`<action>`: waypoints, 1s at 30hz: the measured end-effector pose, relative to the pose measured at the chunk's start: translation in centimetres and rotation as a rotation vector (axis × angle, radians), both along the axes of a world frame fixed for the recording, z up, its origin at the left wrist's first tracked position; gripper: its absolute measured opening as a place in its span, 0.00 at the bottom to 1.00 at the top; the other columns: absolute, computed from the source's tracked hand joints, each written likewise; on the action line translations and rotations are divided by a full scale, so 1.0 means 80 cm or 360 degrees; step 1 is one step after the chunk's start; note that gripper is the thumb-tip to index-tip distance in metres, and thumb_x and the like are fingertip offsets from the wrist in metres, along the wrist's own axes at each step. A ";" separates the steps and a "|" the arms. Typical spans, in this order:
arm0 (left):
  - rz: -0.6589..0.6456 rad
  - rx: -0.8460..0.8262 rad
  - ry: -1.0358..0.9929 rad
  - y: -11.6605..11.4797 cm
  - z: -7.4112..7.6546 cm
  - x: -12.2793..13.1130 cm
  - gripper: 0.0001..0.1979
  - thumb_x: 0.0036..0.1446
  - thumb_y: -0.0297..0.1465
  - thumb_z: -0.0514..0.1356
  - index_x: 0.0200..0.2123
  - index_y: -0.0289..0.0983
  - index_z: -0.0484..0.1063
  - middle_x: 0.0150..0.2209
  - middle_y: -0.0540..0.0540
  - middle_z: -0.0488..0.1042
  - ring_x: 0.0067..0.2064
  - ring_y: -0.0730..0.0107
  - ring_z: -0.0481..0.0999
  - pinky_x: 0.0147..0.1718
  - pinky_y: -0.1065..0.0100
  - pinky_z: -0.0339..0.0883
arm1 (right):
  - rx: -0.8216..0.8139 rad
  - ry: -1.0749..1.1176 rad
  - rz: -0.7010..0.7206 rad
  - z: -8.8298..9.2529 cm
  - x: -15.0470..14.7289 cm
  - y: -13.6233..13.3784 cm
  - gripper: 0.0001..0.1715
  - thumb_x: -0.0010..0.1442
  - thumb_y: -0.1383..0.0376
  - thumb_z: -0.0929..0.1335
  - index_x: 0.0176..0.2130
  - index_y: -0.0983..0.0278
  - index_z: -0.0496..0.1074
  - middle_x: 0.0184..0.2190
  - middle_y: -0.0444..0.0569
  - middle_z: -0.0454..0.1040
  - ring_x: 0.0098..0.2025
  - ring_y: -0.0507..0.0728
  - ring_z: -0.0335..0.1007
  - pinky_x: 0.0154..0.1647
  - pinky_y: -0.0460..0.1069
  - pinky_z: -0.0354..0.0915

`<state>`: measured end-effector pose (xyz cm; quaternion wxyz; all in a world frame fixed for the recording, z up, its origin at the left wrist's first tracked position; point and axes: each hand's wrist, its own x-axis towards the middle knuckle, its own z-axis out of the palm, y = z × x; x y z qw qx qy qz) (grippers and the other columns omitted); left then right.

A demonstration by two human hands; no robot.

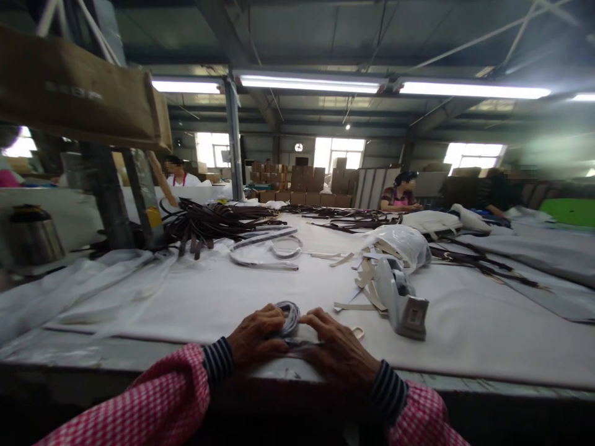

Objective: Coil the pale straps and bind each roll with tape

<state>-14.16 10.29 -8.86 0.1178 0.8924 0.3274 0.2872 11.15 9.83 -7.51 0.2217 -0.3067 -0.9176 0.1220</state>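
While you work at the near edge of the wide white counter [195,303], the biggest thing on it is the heap of dark straps [209,223] at upper left of the frame. Loose grey strap loops [269,248] lie just right of that heap. Right of centre sits a crumpled plastic bag [404,244], and below it a grey tape dispenser [402,300] stands among scattered beige strips [362,291].

Your left hand [255,341] and right hand [337,350] meet at lower centre, with a coiled grey strap [290,316] between them, close to the counter's front edge. Your left fingers curl round the coil's left side and grip it. Your right fingers lie stretched and close together, their tips touching the coil's right side. The thumb is hidden, so you cannot tell whether it pinches from beneath.

The step in hand looks like holding the wound strap together against the counter. Any further handling calls for steady pressure from both sides, since a coil like this would likely spring loose.

The coil looks soft, flat-woven and wound in several turns, standing slightly on edge. A small pale ring [357,332] lies just beside your right hand.
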 end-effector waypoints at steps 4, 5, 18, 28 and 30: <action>-0.0117 -0.0016 0.0010 0.001 0.005 -0.002 0.26 0.66 0.54 0.52 0.34 0.37 0.72 0.37 0.44 0.74 0.42 0.60 0.71 0.46 0.62 0.65 | 0.0029 -0.0151 -0.0051 0.003 0.005 0.017 0.31 0.66 0.65 0.69 0.64 0.51 0.58 0.54 0.47 0.68 0.50 0.58 0.70 0.48 0.51 0.68; -0.0135 -0.0005 0.0032 0.002 0.010 -0.003 0.25 0.66 0.53 0.53 0.33 0.37 0.72 0.37 0.44 0.74 0.43 0.60 0.71 0.47 0.62 0.65 | 0.0075 -0.0224 -0.0059 0.005 0.003 0.022 0.32 0.66 0.64 0.69 0.64 0.50 0.58 0.53 0.47 0.69 0.50 0.59 0.70 0.47 0.51 0.68; 0.0110 -0.0019 0.0395 0.015 0.043 -0.004 0.16 0.58 0.41 0.67 0.48 0.43 0.75 0.49 0.45 0.76 0.55 0.53 0.69 0.55 0.55 0.64 | 0.0326 -0.0307 -0.0248 -0.006 -0.047 0.041 0.11 0.69 0.60 0.66 0.51 0.57 0.69 0.40 0.46 0.75 0.39 0.56 0.74 0.34 0.47 0.62; 0.0289 0.0147 0.0178 0.027 -0.009 0.007 0.07 0.66 0.35 0.58 0.38 0.39 0.71 0.42 0.45 0.75 0.47 0.57 0.68 0.49 0.57 0.63 | 0.0241 -0.0102 -0.0292 -0.010 -0.044 0.034 0.11 0.66 0.63 0.69 0.48 0.60 0.70 0.42 0.45 0.76 0.44 0.56 0.72 0.41 0.47 0.64; 0.0343 0.0251 0.0201 0.026 -0.015 0.008 0.04 0.66 0.32 0.57 0.38 0.39 0.71 0.43 0.44 0.75 0.48 0.56 0.68 0.50 0.56 0.62 | 0.0271 -0.0077 -0.0289 -0.010 -0.032 0.026 0.16 0.63 0.64 0.71 0.51 0.58 0.70 0.44 0.45 0.75 0.46 0.57 0.70 0.45 0.48 0.65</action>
